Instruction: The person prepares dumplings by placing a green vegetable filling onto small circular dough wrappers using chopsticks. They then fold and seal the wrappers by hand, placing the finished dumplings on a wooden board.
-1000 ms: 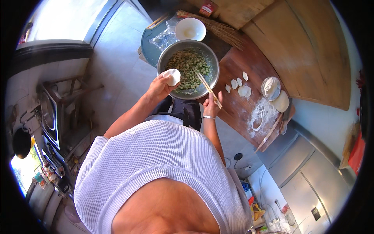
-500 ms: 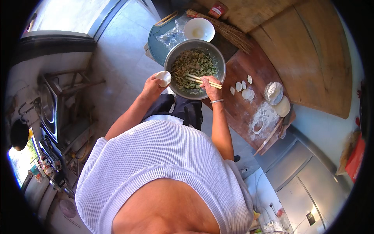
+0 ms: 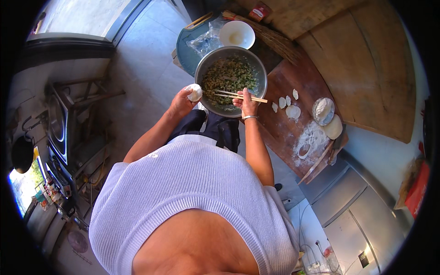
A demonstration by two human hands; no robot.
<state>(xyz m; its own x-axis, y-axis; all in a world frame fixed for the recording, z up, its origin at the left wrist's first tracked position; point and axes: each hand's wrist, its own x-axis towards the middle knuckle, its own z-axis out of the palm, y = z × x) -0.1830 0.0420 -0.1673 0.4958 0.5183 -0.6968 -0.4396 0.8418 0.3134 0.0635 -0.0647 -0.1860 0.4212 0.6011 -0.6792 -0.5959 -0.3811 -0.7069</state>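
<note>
A round, pale dough wrapper rests in my left hand, its fingers closed at the edge, just off the left rim of a large metal bowl. The bowl contains a chopped green and brown filling. Over the bowl's near right rim, my right hand grips a pair of light chopsticks. Their tips point left, low over the filling near the wrapper. Whether they carry any filling is too small to tell. A bracelet circles my right wrist.
On the right, a reddish-brown board bears several flat dough pieces, scattered flour, a flour bowl and a dough lump. Behind the metal bowl stand a white bowl, a plastic bag and a broom.
The chopsticks have swung flatter, with their tips a little further left toward the wrapper. My left hand keeps the wrapper at nearly the same spot.
</note>
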